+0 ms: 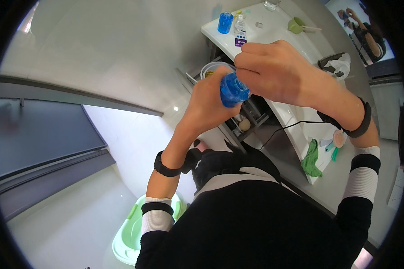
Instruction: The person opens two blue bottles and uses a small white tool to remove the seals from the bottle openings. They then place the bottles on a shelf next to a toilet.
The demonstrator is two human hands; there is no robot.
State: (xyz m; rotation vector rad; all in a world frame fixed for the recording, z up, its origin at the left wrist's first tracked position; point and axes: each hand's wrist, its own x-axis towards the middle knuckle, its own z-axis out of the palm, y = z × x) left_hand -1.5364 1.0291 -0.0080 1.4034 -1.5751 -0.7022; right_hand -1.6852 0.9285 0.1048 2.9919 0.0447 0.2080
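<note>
My left hand (pixel 207 102) is wrapped around a clear plastic bottle of blue liquid (pixel 235 90), held in front of me above an open drawer. The bottle's neck points up toward the camera. Curled over its upper edge is my right hand (pixel 272 72), fingers bent in close to the neck. What those fingers hold, if anything, is hidden behind the knuckles. Beyond them, on the white washbasin counter (pixel 272 25), stand a second blue bottle (pixel 225 23) and a clear bottle with a purple-and-white label (pixel 240 31).
A green dipper (pixel 296 25) and a small cap-like piece (pixel 259 25) sit on the basin. Below my hands, the open drawer (pixel 244 124) holds toiletries. Nearer right lie a green cloth (pixel 311 159) and a round brush (pixel 339 138). A green baby bath (pixel 126 242) stands on the floor. A black cable (pixel 289 126) trails from my right wrist.
</note>
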